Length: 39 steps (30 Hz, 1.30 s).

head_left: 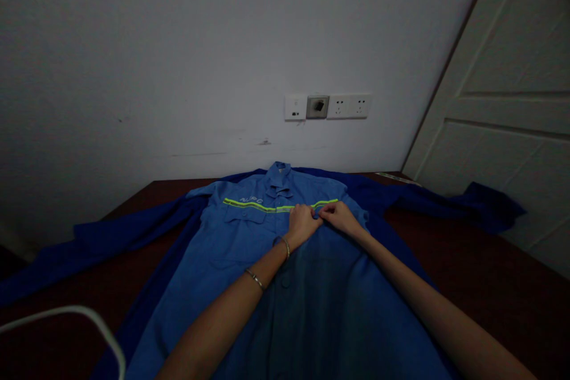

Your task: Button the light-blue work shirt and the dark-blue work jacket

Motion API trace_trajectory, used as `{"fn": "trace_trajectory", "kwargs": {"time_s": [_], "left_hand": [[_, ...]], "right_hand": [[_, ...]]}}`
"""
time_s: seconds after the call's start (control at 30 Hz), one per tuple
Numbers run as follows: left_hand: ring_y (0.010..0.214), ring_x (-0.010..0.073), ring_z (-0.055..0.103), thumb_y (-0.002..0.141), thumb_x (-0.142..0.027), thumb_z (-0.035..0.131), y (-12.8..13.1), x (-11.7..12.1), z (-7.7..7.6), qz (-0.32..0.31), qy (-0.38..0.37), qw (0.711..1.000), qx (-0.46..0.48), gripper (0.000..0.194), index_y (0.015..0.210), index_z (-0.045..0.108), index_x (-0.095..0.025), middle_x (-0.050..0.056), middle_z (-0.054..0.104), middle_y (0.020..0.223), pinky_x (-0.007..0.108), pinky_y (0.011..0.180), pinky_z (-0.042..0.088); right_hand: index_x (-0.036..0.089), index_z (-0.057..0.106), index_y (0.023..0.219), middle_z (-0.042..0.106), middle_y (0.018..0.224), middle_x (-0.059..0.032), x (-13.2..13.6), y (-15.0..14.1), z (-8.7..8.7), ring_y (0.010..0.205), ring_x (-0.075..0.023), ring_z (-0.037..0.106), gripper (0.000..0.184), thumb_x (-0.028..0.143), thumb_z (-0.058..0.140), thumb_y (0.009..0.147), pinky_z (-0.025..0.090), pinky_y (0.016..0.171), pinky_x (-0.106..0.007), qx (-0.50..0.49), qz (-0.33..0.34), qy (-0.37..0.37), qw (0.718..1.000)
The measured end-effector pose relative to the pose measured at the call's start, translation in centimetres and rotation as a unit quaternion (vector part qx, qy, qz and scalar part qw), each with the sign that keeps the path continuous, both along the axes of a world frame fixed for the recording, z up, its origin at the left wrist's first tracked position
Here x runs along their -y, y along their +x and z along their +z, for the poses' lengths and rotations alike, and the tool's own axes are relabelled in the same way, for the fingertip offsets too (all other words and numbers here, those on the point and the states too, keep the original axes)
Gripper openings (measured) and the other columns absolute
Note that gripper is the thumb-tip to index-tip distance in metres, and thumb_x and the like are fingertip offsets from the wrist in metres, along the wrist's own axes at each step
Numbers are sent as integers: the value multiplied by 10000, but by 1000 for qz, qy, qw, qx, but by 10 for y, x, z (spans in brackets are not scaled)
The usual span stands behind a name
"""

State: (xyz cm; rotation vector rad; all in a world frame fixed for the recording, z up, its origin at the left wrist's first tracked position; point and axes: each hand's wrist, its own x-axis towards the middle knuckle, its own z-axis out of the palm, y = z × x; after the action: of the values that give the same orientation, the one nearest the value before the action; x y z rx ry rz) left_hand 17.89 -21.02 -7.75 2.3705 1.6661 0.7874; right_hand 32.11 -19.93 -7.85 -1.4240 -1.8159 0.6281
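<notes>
A light blue work shirt with a yellow-green reflective stripe lies spread out, its collar toward the wall. Beneath it shows a darker blue garment with long sleeves stretched to both sides. My left hand is closed at the chest by the stripe, thumb and fingers pinching the shirt's cloth. Close beside it, my right hand pinches the cloth at the same chest area, near where the pocket would mirror the left one. The fingertips of both hands nearly meet. Small details between them are too dark to make out.
The garments lie on a dark reddish-brown table against a pale wall. Wall sockets sit above the collar. A panelled door stands at the right. A white cable or tube curves in at the lower left.
</notes>
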Motion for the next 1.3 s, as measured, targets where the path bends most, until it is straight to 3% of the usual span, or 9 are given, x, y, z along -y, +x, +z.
{"fn": "trace_trajectory", "kwargs": {"time_s": [0.47, 0.73, 1.13, 1.3], "left_hand": [[831, 197, 555, 664, -248, 577, 3, -8, -12, -11, -8, 999, 30, 182, 787, 645, -132, 67, 651, 817, 304, 818, 388], [810, 171, 569, 647, -178, 571, 3, -10, -12, -7, -52, 995, 79, 224, 840, 661, -110, 73, 658, 862, 259, 744, 423], [662, 145, 568, 646, -146, 538, 0, -11, -13, -46, -35, 991, 118, 184, 742, 691, -115, 46, 668, 720, 235, 657, 414], [671, 141, 567, 644, -163, 546, -1, -7, -10, -34, -36, 989, 139, 194, 762, 694, -120, 44, 670, 738, 232, 648, 410]], "right_hand": [[124, 665, 617, 631, 593, -24, -3, 6, -5, 555, -140, 543, 203, 274, 528, 628, 394, 524, -225, -17, 34, -28, 999], [130, 643, 610, 631, 600, -16, -9, 10, -11, 558, -125, 545, 185, 275, 534, 648, 407, 548, -224, -52, 71, -48, 995], [135, 647, 634, 641, 623, -14, -9, 13, -8, 591, -122, 555, 187, 283, 536, 663, 420, 582, -232, -44, 84, -44, 995], [137, 642, 645, 640, 636, -18, -8, 14, -8, 598, -126, 552, 206, 308, 530, 672, 423, 583, -236, -49, 88, -47, 994]]}}
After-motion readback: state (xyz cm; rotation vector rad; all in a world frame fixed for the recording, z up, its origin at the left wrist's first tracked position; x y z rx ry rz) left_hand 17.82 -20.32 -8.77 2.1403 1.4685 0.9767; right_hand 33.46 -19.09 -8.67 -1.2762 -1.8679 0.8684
